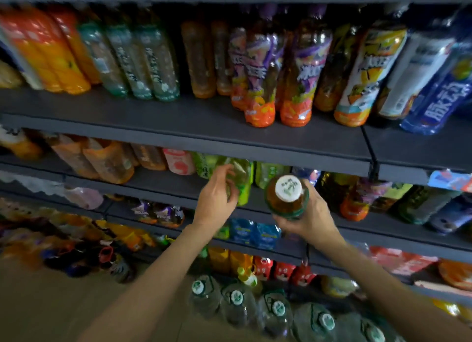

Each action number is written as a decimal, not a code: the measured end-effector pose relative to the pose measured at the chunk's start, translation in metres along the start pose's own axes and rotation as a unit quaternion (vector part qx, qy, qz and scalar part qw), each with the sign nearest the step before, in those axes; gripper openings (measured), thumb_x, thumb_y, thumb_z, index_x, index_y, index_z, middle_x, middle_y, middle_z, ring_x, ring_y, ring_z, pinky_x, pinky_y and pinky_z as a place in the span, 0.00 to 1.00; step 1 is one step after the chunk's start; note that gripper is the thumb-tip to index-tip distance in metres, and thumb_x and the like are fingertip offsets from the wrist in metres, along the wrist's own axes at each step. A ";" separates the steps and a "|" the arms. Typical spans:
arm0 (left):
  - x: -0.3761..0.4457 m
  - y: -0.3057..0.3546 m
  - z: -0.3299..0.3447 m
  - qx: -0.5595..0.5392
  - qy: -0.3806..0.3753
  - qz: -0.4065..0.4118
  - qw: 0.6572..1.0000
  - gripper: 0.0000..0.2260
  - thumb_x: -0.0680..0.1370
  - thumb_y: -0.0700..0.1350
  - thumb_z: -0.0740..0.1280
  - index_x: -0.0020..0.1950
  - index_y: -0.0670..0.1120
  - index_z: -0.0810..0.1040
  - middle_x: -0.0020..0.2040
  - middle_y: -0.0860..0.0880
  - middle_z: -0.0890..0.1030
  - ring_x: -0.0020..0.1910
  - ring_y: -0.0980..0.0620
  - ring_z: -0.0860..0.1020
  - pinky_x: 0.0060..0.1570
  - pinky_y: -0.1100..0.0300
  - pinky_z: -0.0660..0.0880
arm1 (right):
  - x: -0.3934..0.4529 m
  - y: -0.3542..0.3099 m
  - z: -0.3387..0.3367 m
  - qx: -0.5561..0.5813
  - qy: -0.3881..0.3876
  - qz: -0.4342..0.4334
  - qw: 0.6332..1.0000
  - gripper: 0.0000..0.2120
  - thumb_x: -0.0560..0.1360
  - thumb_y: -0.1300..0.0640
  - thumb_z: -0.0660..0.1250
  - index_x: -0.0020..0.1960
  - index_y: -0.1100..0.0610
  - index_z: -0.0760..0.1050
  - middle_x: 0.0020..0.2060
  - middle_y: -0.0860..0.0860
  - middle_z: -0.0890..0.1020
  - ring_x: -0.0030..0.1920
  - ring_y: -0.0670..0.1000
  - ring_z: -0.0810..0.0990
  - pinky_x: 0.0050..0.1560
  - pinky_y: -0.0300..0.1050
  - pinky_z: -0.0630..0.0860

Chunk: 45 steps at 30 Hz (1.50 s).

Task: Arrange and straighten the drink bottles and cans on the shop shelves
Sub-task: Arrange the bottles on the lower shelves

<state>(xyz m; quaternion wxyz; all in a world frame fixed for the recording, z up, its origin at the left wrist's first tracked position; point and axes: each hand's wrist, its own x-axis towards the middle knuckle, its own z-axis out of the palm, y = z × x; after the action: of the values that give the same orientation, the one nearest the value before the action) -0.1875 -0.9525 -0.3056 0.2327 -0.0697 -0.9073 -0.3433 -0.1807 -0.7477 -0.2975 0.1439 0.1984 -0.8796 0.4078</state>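
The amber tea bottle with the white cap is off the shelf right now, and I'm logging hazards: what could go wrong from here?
1. The amber tea bottle with the white cap is held by the right hand in front of the shelf, tilted toward the camera; a slip would likely drop it onto the large clear water jugs below.
2. The left hand grips a green plastic bottle in a tight row; shifting it could topple neighbours.

Dark grey shop shelves (178, 119) in stacked tiers; the top tier (421, 147) carries orange, green, purple and blue drink bottles (296, 86) standing upright; lower tiers hold more bottles, blurred; large water jugs (237, 300) apparently stand on the tan floor (51, 303).
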 end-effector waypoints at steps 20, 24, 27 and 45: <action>0.124 -0.159 -0.176 0.045 0.016 -0.068 0.996 0.31 0.76 0.49 0.68 0.73 0.41 0.59 0.66 0.42 0.73 0.63 0.45 0.72 0.61 0.49 0.71 | 0.249 -0.198 0.191 0.083 -0.057 0.072 0.992 0.31 0.72 0.45 0.69 0.67 0.61 0.65 0.61 0.56 0.75 0.62 0.55 0.73 0.55 0.41 0.69; 0.143 -0.191 -0.196 0.040 0.057 -0.114 0.991 0.27 0.76 0.49 0.67 0.70 0.42 0.63 0.62 0.43 0.75 0.60 0.43 0.74 0.55 0.46 0.73 | 0.260 -0.205 0.231 0.011 -0.136 0.078 0.988 0.25 0.78 0.48 0.61 0.70 0.60 0.65 0.68 0.59 0.68 0.68 0.57 0.67 0.63 0.44 0.65; 0.153 -0.217 -0.211 0.026 0.069 -0.175 0.982 0.26 0.77 0.48 0.66 0.71 0.43 0.62 0.64 0.42 0.72 0.62 0.42 0.73 0.57 0.44 0.72 | 0.263 -0.209 0.263 -0.057 -0.151 0.071 0.984 0.20 0.81 0.52 0.57 0.71 0.58 0.66 0.69 0.58 0.67 0.68 0.56 0.67 0.63 0.45 0.66; 0.168 -0.243 -0.208 0.092 0.145 -0.228 0.958 0.29 0.74 0.53 0.68 0.70 0.44 0.62 0.61 0.41 0.71 0.59 0.39 0.72 0.57 0.45 0.66 | 0.288 -0.218 0.291 -0.122 -0.182 0.059 0.974 0.27 0.77 0.63 0.56 0.75 0.52 0.57 0.70 0.54 0.65 0.69 0.58 0.60 0.66 0.53 0.63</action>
<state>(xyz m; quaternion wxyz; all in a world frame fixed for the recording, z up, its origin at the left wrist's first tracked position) -0.3275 -1.2780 -0.2333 0.2831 0.2114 -0.8832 -0.3086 -0.3591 -1.1682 -0.2159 -0.0197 0.1977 -0.9444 0.2621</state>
